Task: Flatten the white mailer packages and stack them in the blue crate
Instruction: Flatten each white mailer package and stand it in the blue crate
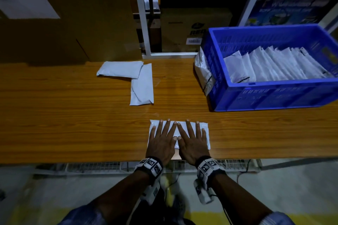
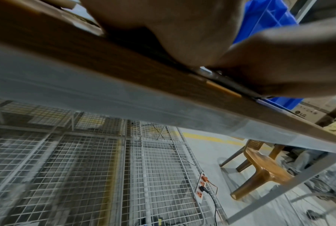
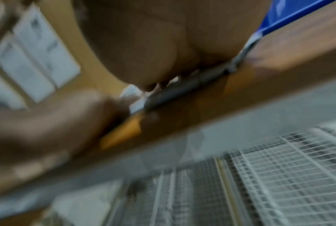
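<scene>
A white mailer (image 1: pixel 204 126) lies near the front edge of the wooden table (image 1: pixel 73 124). Both hands press flat on it with fingers spread: my left hand (image 1: pixel 161 139) covers its left half, my right hand (image 1: pixel 192 140) its right half, thumbs almost touching. Two more white mailers (image 1: pixel 120 69) (image 1: pixel 142 87) lie overlapping further back at the middle. The blue crate (image 1: pixel 274 95) stands at the right and holds several white mailers (image 1: pixel 278 65) leaning in a row. In the wrist views my left palm (image 2: pixel 182 30) and right palm (image 3: pixel 143 45) lie on the table edge; the right view is blurred.
One wrinkled mailer (image 1: pixel 203 71) is wedged upright against the crate's left wall. A white shelf frame (image 1: pixel 144 23) with cardboard boxes (image 1: pixel 193 29) rises behind the table. A large brown box (image 1: pixel 73 14) stands at the back left. Wire mesh (image 2: pixel 85 168) and a brown plastic stool (image 2: pixel 259 168) are below.
</scene>
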`<state>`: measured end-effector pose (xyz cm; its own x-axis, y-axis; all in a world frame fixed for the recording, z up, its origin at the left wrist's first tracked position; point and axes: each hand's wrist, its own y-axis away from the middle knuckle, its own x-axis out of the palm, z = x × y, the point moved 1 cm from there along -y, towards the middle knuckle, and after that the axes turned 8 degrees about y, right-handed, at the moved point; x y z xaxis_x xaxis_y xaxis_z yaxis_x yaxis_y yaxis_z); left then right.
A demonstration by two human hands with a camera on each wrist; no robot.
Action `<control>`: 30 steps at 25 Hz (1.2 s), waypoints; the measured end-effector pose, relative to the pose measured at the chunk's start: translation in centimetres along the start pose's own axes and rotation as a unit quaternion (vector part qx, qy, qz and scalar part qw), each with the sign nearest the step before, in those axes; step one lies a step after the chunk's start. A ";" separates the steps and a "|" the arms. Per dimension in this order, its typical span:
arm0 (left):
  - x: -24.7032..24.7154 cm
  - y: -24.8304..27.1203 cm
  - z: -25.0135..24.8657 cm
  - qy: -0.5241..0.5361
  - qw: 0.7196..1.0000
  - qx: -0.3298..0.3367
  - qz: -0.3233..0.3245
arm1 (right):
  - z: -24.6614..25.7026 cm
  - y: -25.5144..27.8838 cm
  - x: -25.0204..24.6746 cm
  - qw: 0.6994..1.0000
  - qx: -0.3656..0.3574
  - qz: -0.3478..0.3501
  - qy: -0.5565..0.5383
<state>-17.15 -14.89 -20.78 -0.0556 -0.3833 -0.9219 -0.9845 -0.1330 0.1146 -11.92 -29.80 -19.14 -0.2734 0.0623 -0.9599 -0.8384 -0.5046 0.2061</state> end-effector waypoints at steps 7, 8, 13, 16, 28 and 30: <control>0.0 0.3 -0.3 -0.003 1.000 0.000 -0.013 | 0.7 0.4 0.7 0.999 0.012 -0.014 0.031; 0.0 0.3 -0.2 -0.001 1.000 -0.001 -0.014 | 0.7 0.4 1.0 0.999 0.014 -0.018 0.035; 0.1 0.1 0.2 0.017 1.000 0.000 -0.001 | 0.6 0.1 1.0 1.000 0.011 -0.009 0.027; -0.3 0.0 0.1 0.020 1.000 -0.001 -0.011 | 0.1 -0.1 0.6 1.000 0.002 0.020 0.013; 0.5 0.9 -0.3 0.024 1.000 -0.005 -0.020 | -1.3 0.9 -1.2 1.000 0.000 0.005 -0.008; 0.6 0.8 -0.2 0.024 0.999 -0.003 -0.021 | -0.9 1.1 -0.1 1.000 -0.002 0.005 0.014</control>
<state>-17.89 -15.42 -21.15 -0.0065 -0.4214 -0.9069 -0.9847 -0.1554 0.0793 -12.37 -31.10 -19.03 -0.2689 0.0332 -0.9626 -0.8336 -0.5087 0.2153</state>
